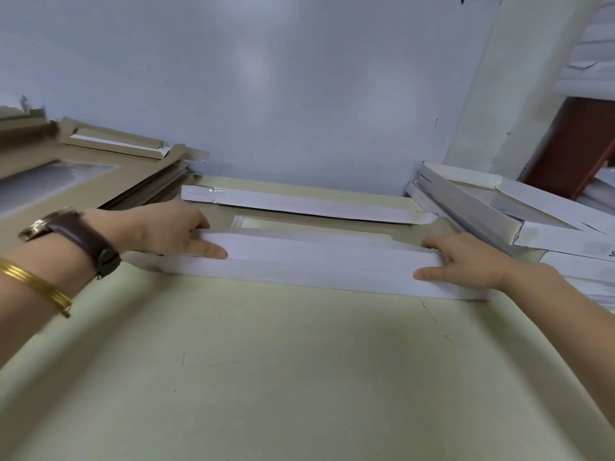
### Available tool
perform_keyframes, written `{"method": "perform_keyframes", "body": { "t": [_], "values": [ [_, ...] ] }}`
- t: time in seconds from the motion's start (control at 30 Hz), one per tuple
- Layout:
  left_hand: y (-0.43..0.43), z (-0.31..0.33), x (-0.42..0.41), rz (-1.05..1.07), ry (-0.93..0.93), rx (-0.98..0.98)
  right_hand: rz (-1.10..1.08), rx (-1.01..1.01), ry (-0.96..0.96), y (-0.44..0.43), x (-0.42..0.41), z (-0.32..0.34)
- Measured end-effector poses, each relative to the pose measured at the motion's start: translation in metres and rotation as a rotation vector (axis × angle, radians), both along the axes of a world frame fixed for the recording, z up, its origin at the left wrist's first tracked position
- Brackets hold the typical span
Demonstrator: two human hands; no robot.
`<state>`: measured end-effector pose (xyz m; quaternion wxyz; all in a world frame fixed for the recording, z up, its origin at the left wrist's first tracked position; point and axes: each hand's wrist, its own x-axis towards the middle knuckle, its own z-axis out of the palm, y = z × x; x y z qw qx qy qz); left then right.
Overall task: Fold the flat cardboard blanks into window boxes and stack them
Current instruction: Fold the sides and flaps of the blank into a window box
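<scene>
No text can be read. A faint printed line is seen on the far flap [199, 194] of the blank, too small to make out, and a cut-off dark mark on a box [610, 252] at the right edge.

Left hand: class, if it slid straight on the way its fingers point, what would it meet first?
The left hand points rightward along the near flap of the blank; the right hand, gripping the same flap, would probably come first, though depth is uncertain.

My only view is head-worn and wide-angle, looking forward and down at the surface [299, 377] from close range, with the wall [299, 78] filling the upper frame.
</scene>
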<state>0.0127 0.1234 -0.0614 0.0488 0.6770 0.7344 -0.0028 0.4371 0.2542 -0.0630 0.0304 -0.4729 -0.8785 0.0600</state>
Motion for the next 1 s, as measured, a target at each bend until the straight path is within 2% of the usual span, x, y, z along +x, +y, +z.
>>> {"method": "perform_keyframes", "body": {
  "t": [0.13, 0.27, 0.43, 0.6, 0.7, 0.77, 0.83, 0.9, 0.97, 1.0],
  "values": [
    [0.009, -0.001, -0.004, 0.087, -0.010, -0.008, -0.107, 0.024, -0.028, 0.011, 0.000, -0.007],
    [0.017, -0.009, -0.005, 0.142, 0.082, 0.007, -0.146, 0.040, -0.074, 0.017, 0.001, -0.020],
    [0.019, -0.030, -0.015, 0.179, 0.148, 0.109, -0.219, 0.022, -0.110, 0.019, 0.006, -0.035],
    [0.022, -0.039, -0.019, 0.201, 0.107, 0.187, -0.257, 0.010, -0.085, 0.018, 0.008, -0.048],
    [0.027, -0.043, -0.020, 0.243, 0.076, 0.251, -0.244, 0.058, -0.094, 0.015, 0.006, -0.050],
    [0.028, -0.042, -0.015, 0.254, 0.121, 0.316, -0.222, 0.115, -0.090, 0.012, 0.003, -0.048],
    [0.029, -0.041, -0.005, 0.141, 0.150, 0.382, -0.196, 0.147, -0.094, 0.007, -0.004, -0.044],
    [0.030, -0.045, 0.012, -0.102, 0.073, 0.382, -0.155, 0.148, -0.100, 0.000, -0.018, -0.045],
    [0.029, -0.053, 0.034, -0.252, -0.053, 0.291, -0.076, 0.159, -0.122, -0.011, -0.040, -0.049],
    [0.030, -0.058, 0.045, -0.261, -0.098, 0.236, -0.028, 0.151, -0.111, -0.019, -0.053, -0.052]
  ]
}}
